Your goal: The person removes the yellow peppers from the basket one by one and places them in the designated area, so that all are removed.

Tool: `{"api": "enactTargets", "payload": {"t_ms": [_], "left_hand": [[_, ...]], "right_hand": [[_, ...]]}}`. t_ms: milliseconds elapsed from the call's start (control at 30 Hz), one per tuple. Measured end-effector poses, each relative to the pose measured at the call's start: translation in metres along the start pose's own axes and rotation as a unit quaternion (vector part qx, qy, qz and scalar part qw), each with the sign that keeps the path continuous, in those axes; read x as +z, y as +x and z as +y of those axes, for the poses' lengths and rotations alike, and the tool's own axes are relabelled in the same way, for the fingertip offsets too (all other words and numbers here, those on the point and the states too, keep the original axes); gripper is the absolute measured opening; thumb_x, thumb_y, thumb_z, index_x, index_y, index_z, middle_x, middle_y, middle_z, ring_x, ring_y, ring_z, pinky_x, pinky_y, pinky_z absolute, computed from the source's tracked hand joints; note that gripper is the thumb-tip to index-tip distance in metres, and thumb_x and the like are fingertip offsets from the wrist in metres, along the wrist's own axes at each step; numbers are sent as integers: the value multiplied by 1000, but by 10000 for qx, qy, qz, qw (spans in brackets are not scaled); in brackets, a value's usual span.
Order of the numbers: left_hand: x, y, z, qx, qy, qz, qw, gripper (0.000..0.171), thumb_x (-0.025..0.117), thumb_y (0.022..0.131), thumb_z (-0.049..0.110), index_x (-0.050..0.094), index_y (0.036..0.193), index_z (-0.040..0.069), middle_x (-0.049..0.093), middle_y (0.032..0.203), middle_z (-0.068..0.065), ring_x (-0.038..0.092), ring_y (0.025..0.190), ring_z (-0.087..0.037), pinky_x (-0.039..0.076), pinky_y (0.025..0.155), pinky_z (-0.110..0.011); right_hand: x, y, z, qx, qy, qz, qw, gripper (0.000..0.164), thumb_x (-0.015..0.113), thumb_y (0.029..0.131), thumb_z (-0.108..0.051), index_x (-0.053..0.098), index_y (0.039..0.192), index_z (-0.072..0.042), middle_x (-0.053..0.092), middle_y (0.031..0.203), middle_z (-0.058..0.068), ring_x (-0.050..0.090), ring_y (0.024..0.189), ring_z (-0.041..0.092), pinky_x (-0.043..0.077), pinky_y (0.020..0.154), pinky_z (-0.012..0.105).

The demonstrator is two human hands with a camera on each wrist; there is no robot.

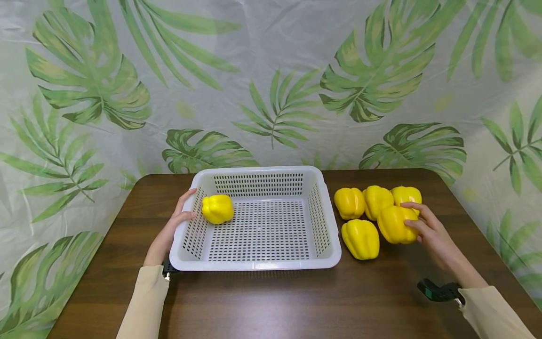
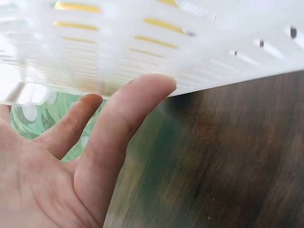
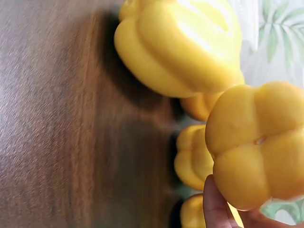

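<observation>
My right hand [image 1: 436,238] grips a yellow bell pepper [image 1: 397,225], thumb and fingers on its right side. Seen from the right wrist, that pepper shows its lobed end, with a fingertip [image 3: 216,204] at its lower edge. Around it on the table are other yellow peppers, one in front [image 1: 361,239] and three behind. A white perforated plastic basket [image 1: 254,265] stands left of them, holding one yellow pepper [image 1: 218,209] near its left wall. My left hand [image 1: 171,230] touches the basket's left side, its thumb [image 2: 128,109] and fingers extended and spread apart.
The dark wooden table [image 1: 296,306] extends in front of the basket and peppers. Behind it hangs a pale cloth [image 1: 288,28] printed with green leaves. A black strap [image 1: 440,290] sits at the right wrist.
</observation>
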State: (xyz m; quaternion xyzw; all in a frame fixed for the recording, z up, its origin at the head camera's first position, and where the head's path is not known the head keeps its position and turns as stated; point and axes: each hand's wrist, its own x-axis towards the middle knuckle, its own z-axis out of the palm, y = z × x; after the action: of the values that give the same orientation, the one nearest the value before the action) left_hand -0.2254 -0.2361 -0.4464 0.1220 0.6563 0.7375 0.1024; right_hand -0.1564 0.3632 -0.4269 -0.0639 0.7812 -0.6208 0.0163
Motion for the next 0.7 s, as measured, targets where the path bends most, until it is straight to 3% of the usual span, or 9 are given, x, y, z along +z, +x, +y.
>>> {"api": "enactTargets", "payload": {"t_ms": [167,333,700], "left_hand": [[-1,0,-1,31,-24,29,10000,65,32,90,2,29,143,41,5,154,-21,36,120,-35,46,85,-43],[-1,0,0,-8,7,11,10000,65,33,91,3,26,145,38,4,154,-21,37,120,-37,48,85,-43],[1,-1,1,42,57,-113,9999,66,31,92,4,21,147,38,0,155,-20,24,127,-50,36,90,-61]], "right_hand": [[-3,-3,8,96,-243,-63,9996,33,43,102,-12,46,131,-27,35,116,-3,43,84,10,33,59,27],[-4,-4,14,181,-315,-108,9993,32,43,102,-13,46,130,-26,34,112,0,40,78,13,26,57,32],[-5,-3,30,332,-299,-154,9989,32,44,101,-14,44,132,-23,39,119,-10,46,88,8,39,65,23]]}}
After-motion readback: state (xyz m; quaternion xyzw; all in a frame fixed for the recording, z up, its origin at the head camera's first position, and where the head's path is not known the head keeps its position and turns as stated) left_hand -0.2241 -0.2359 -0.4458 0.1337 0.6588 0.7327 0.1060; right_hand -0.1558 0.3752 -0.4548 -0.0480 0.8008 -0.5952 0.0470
